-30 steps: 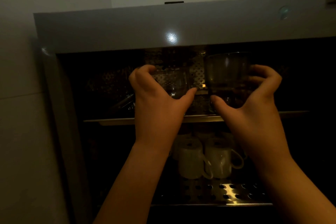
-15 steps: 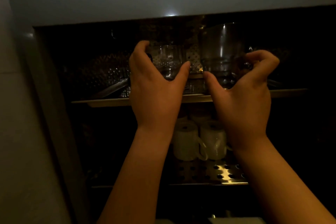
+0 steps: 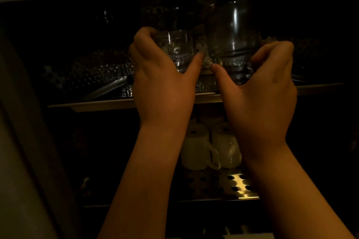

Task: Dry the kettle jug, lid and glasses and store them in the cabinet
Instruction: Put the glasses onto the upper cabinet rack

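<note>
Mugs [image 3: 210, 146] (white, upturned) stand below hands [image 3: 165, 87] gripping glasses [image 3: 177, 48].

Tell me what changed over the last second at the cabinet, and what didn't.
Both hands pushed their glasses forward, deeper over the upper shelf. The left hand keeps its grip on the shorter glass; the right hand keeps hold of the taller glass. Nothing was released. The two white mugs on the perforated lower shelf did not move.

Two clear drinking glasses [image 3: 179, 48] fill the dark perforated-metal upper shelf [image 3: 108, 103] at centre; its left side lies open beyond a slanting metal utensil [image 3: 108, 88], while white ceramic mugs [image 3: 196, 149] crowd the lower shelf.
</note>
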`<state>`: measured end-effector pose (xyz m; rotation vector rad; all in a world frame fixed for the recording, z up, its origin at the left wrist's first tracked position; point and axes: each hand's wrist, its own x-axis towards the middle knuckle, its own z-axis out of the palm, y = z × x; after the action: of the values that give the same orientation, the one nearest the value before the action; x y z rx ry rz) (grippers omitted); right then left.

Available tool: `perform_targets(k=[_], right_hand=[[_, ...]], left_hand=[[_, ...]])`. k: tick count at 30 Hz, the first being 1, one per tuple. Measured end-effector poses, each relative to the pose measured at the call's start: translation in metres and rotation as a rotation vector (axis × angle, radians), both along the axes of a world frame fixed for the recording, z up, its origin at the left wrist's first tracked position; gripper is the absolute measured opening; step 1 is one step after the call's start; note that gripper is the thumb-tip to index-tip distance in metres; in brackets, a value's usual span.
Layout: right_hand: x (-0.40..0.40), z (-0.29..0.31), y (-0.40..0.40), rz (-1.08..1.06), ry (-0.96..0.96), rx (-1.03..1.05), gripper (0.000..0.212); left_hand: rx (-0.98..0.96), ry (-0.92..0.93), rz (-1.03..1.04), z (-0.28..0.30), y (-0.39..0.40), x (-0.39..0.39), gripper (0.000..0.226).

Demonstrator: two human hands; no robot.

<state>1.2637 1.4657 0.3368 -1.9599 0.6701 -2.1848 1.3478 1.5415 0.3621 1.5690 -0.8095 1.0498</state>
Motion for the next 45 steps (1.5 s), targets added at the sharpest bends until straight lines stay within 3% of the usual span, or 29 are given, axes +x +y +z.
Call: perform_targets(k=[12, 26, 36, 45], right_hand=[[-0.006, 0.007, -0.005, -0.088, 0.133, 0.027, 0.050], [-0.021, 0.022, -0.023, -0.033, 0.393, 0.046, 0.068], [-0.026, 0.014, -0.018, -0.024, 0.365, 0.044, 0.070], [-0.030, -0.017, 0.000, 0.027, 0.309, -0.058, 0.035]], left_hand=[[0.137, 0.003, 0.097, -0.005, -0.001, 0.001, 0.069], [0.219, 0.099, 0.096, 0.000, -0.001, -0.003, 0.075], [0.264, 0.049, 0.210, -0.017, 0.002, -0.007, 0.076], [0.272, -0.070, 0.200, -0.055, 0.010, -0.022, 0.065]])
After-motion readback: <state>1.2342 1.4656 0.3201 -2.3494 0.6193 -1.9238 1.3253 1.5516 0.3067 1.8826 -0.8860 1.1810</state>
